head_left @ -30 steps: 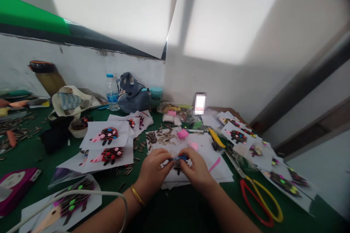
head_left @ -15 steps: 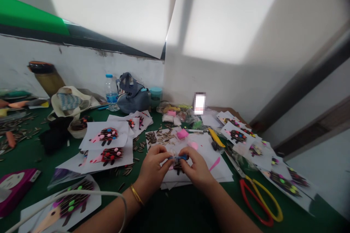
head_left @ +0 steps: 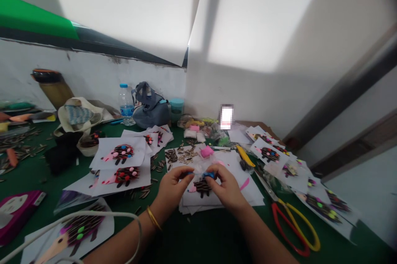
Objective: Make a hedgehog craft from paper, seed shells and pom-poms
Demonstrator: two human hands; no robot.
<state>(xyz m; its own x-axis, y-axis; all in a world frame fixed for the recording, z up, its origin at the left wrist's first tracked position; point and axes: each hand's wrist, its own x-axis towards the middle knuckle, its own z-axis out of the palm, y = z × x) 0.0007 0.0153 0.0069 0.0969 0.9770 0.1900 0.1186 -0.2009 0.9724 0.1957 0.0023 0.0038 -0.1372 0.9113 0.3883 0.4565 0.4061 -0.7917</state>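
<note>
My right hand [head_left: 227, 186] is closed in a pinch on a lump of blue modelling clay [head_left: 209, 174]. Thumb and fingers of my left hand [head_left: 174, 185] pinch the edge of a clear plastic wrapper [head_left: 198, 172], with a bit of blue showing at the fingertips. The wrapper stretches between both hands, blurred. Just below lies a hedgehog picture [head_left: 202, 187] with a pink snout and dark seed spines, on a stack of white paper [head_left: 251, 191]. Beyond the hands, a pink clay packet [head_left: 206, 151] sits near loose sunflower seeds [head_left: 186, 156].
Large scissors [head_left: 290, 222] with red and yellow handles lie at right, near a yellow cutter [head_left: 245, 157]. Finished hedgehog sheets [head_left: 120, 154] are on both sides. A white cable [head_left: 93, 213] crosses the lower left. A water bottle [head_left: 126, 105] and a blue-grey bag [head_left: 151, 109] stand behind.
Both hands have risen slightly away from me and moved a little apart. More of the hedgehog picture below shows now, and the plastic wrapper is more spread out.
</note>
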